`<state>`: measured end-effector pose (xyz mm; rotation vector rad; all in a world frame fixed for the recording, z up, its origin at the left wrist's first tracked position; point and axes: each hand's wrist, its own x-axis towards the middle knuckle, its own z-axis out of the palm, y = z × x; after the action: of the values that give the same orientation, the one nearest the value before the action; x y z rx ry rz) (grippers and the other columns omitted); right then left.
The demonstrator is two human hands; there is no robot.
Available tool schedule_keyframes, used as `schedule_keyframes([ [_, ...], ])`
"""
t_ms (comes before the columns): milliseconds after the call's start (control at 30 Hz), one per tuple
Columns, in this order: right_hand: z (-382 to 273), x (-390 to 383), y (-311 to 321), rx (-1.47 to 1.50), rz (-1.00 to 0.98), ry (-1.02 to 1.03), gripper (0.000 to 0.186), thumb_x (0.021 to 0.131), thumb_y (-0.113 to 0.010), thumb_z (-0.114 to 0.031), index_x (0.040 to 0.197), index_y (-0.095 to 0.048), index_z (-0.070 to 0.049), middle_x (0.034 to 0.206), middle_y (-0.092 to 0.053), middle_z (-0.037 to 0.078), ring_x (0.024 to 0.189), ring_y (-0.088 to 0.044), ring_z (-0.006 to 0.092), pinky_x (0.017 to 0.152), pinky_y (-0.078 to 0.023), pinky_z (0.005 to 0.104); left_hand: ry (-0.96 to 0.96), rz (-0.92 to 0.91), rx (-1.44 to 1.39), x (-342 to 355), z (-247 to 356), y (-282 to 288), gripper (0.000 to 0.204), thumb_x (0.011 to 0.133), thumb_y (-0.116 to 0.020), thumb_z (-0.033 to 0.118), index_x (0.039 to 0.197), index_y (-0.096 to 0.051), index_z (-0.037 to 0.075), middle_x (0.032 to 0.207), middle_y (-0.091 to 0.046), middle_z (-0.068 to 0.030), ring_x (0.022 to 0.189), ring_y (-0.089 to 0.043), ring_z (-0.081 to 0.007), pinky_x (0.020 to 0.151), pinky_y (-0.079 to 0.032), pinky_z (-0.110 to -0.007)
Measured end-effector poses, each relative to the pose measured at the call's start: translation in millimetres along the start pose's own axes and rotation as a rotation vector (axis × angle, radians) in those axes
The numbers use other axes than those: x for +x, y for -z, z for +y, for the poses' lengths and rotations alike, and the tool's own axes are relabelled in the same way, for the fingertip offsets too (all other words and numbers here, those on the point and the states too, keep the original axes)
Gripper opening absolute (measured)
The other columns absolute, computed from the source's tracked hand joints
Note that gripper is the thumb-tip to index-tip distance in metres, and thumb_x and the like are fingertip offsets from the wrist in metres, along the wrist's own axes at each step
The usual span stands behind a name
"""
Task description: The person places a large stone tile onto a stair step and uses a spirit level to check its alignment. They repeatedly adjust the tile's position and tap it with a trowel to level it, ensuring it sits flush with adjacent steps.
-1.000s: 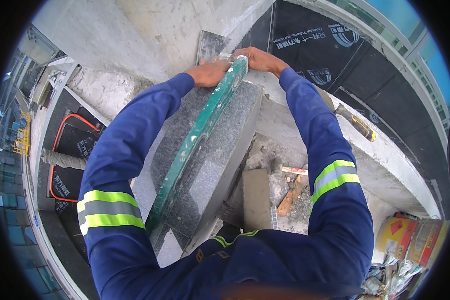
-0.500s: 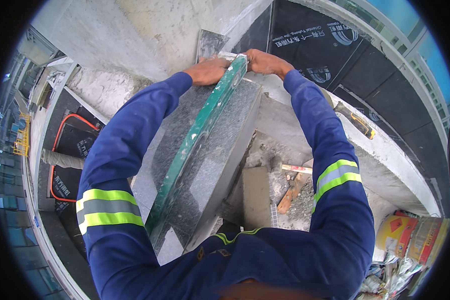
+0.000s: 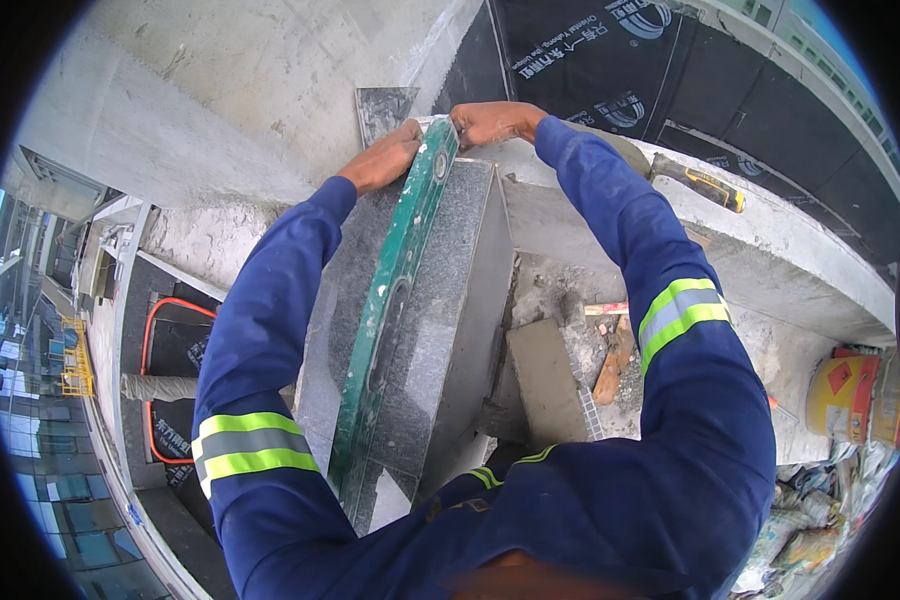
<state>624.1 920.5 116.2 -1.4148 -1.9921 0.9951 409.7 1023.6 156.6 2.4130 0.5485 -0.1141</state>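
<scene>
A long green spirit level (image 3: 388, 305), speckled with white, lies lengthwise over a grey speckled granite slab (image 3: 440, 300) on a block. At its far end, my left hand (image 3: 380, 160) is closed, fingertips beside the level and a small pale piece (image 3: 426, 122); what it grips is partly hidden. My right hand (image 3: 488, 124) has curled fingers against the other side of that same end, its hold also hidden. Just beyond the hands a dark stone tile (image 3: 375, 105) leans on the concrete wall.
A yellow-black tool (image 3: 705, 185) rests on the curved concrete ledge at right, beside black membrane panels (image 3: 730, 90). Below lie a mortar-coloured board (image 3: 540, 370), wood scraps (image 3: 610, 370) and rubble. Yellow-red drums (image 3: 845, 390) and sacks stand lower right. An orange tube frame (image 3: 152, 350) is at left.
The view has turned, so the hands, level and slab appear shifted left and more upright. Both hands stay at the level's far end; my left wrist is bent a little lower.
</scene>
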Motion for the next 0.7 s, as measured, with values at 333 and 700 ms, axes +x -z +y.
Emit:
schedule_keyframes([
  [333, -7.7, -11.5, -9.2, -0.038, 0.111, 0.050, 0.032, 0.085, -0.064, -0.003, 0.116, -0.072, 0.004, 0.102, -0.077, 0.015, 0.094, -0.067, 0.0219, 0.092, -0.050, 0.0360, -0.018, -0.084, -0.044, 4.1, -9.0, 4.6, 0.056, 0.100, -0.052, 0.026, 0.149, -0.045, -0.001, 0.146, -0.054, -0.0191, 0.136, -0.049, -0.0256, 0.117, -0.034, -0.038],
  [700, 18.1, 2.6, -15.7, 0.029, 0.078, 0.077, 0.033, 0.088, -0.061, -0.003, 0.119, -0.071, 0.004, 0.110, -0.076, 0.014, 0.099, -0.066, 0.0223, 0.095, -0.049, 0.0352, -0.085, -0.076, 0.010, -17.0, 8.3, 9.5, 0.056, 0.097, -0.059, 0.021, 0.146, -0.044, -0.001, 0.143, -0.053, -0.0208, 0.136, -0.048, -0.0308, 0.117, -0.034, -0.040],
])
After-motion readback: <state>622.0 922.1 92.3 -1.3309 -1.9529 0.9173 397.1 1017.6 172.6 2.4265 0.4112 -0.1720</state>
